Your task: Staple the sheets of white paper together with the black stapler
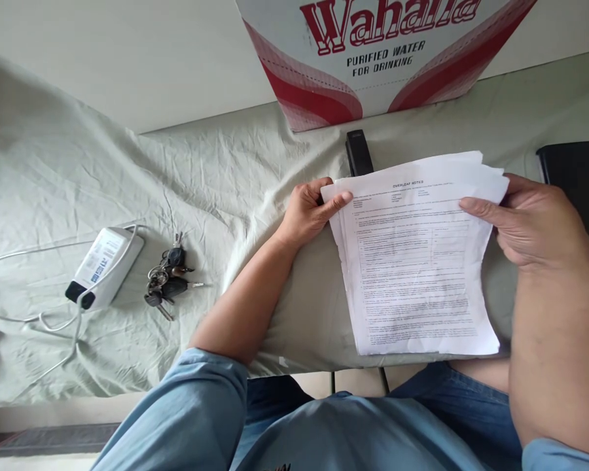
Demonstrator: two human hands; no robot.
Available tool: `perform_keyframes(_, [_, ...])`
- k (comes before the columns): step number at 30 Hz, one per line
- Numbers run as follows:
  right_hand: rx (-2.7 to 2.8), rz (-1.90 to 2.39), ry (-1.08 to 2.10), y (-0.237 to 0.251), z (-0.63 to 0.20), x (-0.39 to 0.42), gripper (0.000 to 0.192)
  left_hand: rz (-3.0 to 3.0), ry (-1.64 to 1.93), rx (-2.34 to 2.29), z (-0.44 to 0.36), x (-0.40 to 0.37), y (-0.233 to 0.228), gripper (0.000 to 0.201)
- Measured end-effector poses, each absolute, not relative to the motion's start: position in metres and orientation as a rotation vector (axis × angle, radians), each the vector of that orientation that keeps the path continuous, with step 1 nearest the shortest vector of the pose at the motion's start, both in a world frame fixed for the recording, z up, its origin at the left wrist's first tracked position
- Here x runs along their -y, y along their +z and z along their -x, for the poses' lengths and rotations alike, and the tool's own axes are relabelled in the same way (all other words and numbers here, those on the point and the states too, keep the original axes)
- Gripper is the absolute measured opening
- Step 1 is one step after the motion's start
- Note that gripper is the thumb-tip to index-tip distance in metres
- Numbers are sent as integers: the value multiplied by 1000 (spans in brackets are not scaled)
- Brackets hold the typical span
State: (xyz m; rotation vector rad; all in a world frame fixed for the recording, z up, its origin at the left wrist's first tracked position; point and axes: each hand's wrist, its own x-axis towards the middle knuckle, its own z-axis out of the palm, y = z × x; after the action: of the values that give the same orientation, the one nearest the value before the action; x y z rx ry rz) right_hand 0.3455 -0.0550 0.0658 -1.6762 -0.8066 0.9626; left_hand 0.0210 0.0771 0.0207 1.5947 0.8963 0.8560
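Observation:
A stack of printed paper sheets (412, 281), the top one headed "OVERLEAF NOTES", is held up between my two hands over the cloth. Its edges are uneven, with sheets fanned slightly at the top right. My left hand (309, 209) grips the top left corner, thumb on the front and fingers behind. Near the top right corner, my right hand (540, 219) pinches the sheets the same way. Just beyond the top edge lies a black stapler-like object (359, 152), its near end hidden by the paper.
A red and white water carton (373, 72) stands at the back. Left on the green cloth (235, 196) lie a bunch of keys (169, 278) and a white box-shaped device (105, 265) with a cable (73, 337). A black flat case (576, 186) lies at the right.

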Motion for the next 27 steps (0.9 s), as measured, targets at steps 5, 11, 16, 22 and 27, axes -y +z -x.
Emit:
perform_keyframes(5, [934, 1755, 805, 64, -353, 57, 59, -1521, 886, -847, -23, -77, 18, 84])
perform_keyframes(11, [930, 1862, 715, 72, -359, 57, 70, -1479, 874, -809, -21, -76, 18, 76])
perform_keyframes(16, [922, 1904, 663, 75, -366, 57, 70, -1568, 866, -840, -21, -79, 17, 70])
perform_keyframes(22, [966, 1831, 617, 65, -378, 59, 57, -1375, 929, -871, -19, -85, 0, 77])
perform_keyframes(27, [1068, 1845, 587, 55, -381, 60, 39, -1249, 1019, -938, -18, -82, -1, 75])
